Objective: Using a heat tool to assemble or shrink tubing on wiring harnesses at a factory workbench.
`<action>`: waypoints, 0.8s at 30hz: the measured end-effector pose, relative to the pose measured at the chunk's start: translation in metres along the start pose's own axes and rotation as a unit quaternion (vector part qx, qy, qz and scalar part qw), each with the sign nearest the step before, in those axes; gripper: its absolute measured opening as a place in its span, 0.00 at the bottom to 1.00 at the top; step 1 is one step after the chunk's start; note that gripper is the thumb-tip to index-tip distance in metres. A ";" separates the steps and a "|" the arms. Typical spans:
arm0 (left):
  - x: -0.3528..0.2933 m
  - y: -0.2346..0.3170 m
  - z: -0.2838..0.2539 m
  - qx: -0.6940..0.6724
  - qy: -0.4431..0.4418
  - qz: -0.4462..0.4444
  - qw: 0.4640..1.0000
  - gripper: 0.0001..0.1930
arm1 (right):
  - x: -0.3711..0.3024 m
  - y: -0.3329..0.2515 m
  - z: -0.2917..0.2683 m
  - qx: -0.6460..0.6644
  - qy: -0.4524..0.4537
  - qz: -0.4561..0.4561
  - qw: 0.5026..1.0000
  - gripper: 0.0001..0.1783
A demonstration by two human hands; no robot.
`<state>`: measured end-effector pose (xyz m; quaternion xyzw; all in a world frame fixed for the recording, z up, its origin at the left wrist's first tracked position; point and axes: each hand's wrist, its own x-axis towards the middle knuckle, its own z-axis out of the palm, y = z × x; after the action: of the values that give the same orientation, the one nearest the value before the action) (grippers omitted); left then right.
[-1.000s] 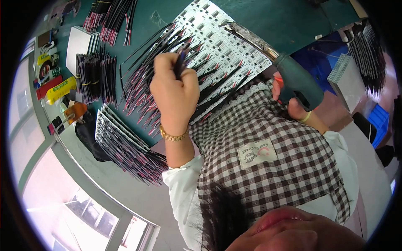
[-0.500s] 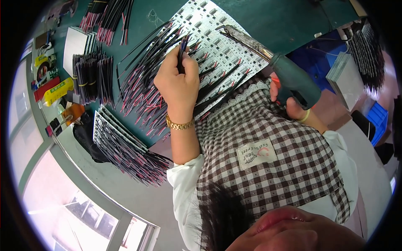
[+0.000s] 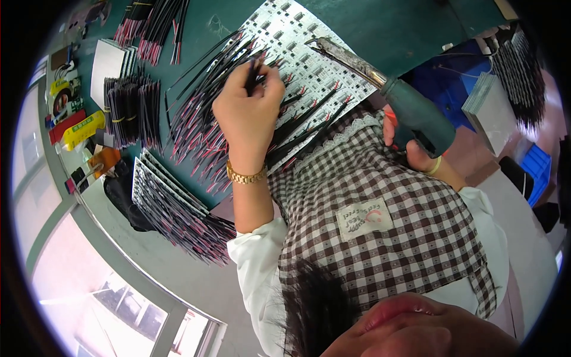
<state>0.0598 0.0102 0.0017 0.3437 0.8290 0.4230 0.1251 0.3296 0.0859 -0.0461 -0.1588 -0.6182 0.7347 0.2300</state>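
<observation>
On the green table lies a white circuit-board panel (image 3: 297, 27), tilted, with many black and red wires (image 3: 196, 125) fanned across its left part and off its edge. My left hand (image 3: 245, 116) is over these wires, its thumb and fingers pinching a small bunch of black wires (image 3: 252, 78). My right hand (image 3: 421, 158) wraps round the dark green pistol-shaped handle of a soldering gun (image 3: 419, 116). The gun's crusted metal barrel reaches left over the panel's right part, and its bent tip is above the board. The handle hides part of my right hand.
Bundled wires (image 3: 122, 116) and white panels (image 3: 107, 71) stand at the left. Nearer lies a stack of wired panels (image 3: 178, 220). A yellow box (image 3: 83, 129) sits at the far left. On the right are more panels (image 3: 491, 110), hanging wires (image 3: 520, 77) and a blue crate (image 3: 535, 172).
My left hand has shifted slightly left and nearer me, still pinching wires. The panel has slid slightly to the left. My right hand and the soldering gun are almost unmoved.
</observation>
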 end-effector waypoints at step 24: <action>-0.003 -0.005 0.004 0.129 -0.054 0.032 0.990 0.08 | -0.002 -0.003 -0.003 -0.159 -0.080 0.031 0.984 0.21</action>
<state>0.0621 0.0085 -0.0046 0.4059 0.8571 0.2973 0.1103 0.3335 0.0874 -0.0435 -0.1529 -0.7381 0.6444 0.1284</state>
